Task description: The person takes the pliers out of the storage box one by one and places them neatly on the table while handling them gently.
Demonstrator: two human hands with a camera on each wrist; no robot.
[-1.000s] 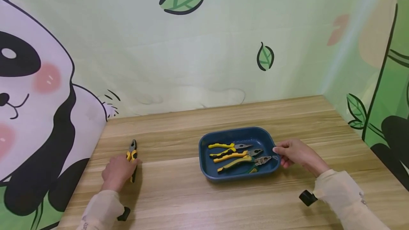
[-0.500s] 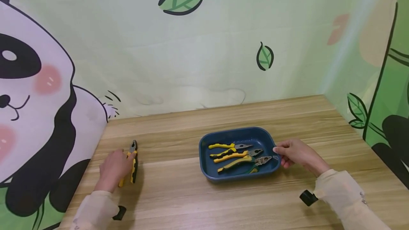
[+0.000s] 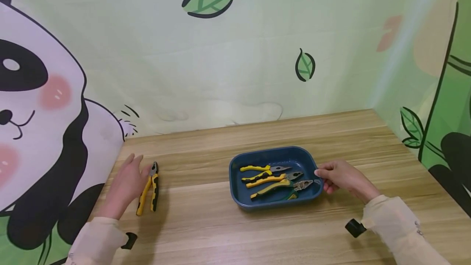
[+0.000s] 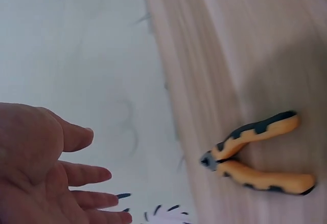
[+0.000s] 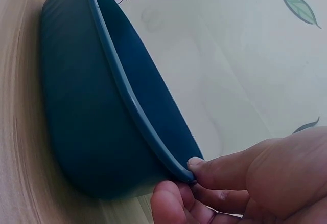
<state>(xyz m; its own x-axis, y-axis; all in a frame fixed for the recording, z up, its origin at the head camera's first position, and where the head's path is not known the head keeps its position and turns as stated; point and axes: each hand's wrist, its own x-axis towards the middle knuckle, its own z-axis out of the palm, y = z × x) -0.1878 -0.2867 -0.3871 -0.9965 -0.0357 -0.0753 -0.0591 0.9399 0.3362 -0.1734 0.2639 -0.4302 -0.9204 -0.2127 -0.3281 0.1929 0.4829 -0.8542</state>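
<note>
Yellow-and-black pliers [image 3: 148, 191] lie on the table at the left, handles spread and pointing toward me. Just left of them hovers my left hand [image 3: 126, 183], fingers extended and holding nothing; the left wrist view shows it apart from the pliers [image 4: 255, 157]. My right hand [image 3: 340, 177] pinches the right rim of a blue tray [image 3: 235, 201], thumb over the edge and fingers beneath, as the right wrist view of the tray [image 5: 92, 111] confirms. Inside the tray lie several pliers [image 3: 274, 181] with yellow or green-and-yellow handles, their heads toward the right.
The wooden table [image 3: 195, 216] reaches back to a fabric backdrop [image 3: 250, 72] printed with a panda and leaves. A black wrist camera [image 3: 129, 240] sits by the left sleeve, another black wrist camera [image 3: 355, 227] by the right.
My left hand has let go of the pliers and moved left off them, its fingers straightening. The pliers' handles now stand spread apart. The right hand and tray have stayed in place.
</note>
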